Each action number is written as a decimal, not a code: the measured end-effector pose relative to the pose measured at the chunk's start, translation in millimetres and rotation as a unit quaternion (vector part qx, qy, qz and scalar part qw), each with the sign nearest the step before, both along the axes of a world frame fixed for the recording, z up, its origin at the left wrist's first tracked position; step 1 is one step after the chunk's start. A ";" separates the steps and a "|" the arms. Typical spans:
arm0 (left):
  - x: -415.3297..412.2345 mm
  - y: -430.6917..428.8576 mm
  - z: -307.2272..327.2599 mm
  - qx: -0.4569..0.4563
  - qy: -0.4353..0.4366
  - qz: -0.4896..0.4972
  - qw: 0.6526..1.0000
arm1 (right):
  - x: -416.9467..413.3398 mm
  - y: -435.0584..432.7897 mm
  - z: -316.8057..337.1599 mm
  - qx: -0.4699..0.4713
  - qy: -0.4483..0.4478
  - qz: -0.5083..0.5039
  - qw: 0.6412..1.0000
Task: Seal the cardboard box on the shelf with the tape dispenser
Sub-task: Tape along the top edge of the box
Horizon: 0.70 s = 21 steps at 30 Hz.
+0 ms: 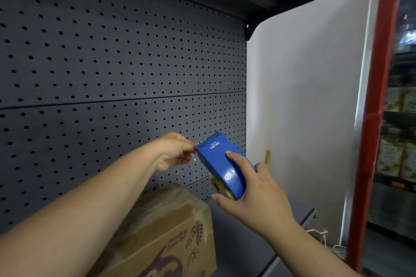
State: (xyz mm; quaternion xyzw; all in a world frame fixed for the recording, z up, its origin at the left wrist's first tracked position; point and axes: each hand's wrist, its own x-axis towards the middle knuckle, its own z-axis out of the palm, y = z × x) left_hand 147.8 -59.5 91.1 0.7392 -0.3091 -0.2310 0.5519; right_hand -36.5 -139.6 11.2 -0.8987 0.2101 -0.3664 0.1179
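Forearms, two, bare, nearest the lens, reaching up from the lower edge.

Right hand [254, 195]: one. Grip wrapped around the tape dispenser [221, 164], forefinger laid along its blue top, thumb under the yellow roll.

Left hand [173, 153]: one. Grip narrow, fingertips pinched at the dispenser's blade end on what looks like the clear tape end [194, 158]; too small and glossy to be sure.

Cardboard box [166, 234]: one, on the shelf [252, 249] below both grips, nearer the left; flaps down, older tape glinting across the top.

Pegboard back panel [112, 63]: behind both grips.

Risks, judged:
- Tape end slips from the pinch and snaps back onto the roll, or folds onto itself, because both grips work in mid-air well above the box.
- Fingertips sit right beside the serrated blade; a tug could nick them.
- A one-handed press could shove the box back along the shelf, leaving a crooked strip.
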 end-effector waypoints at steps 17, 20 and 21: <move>31.2 5.0 -7.1 0.012 -0.017 0.053 0.998 | 24.5 2.7 -1.6 0.074 -0.007 0.025 0.997; 25.8 0.6 -9.3 0.009 -0.049 0.063 0.997 | 22.1 6.1 -1.7 0.076 0.001 0.019 0.997; 23.5 -0.5 -9.8 0.004 -0.046 0.067 0.997 | 20.6 6.9 -0.9 0.077 0.004 0.017 0.997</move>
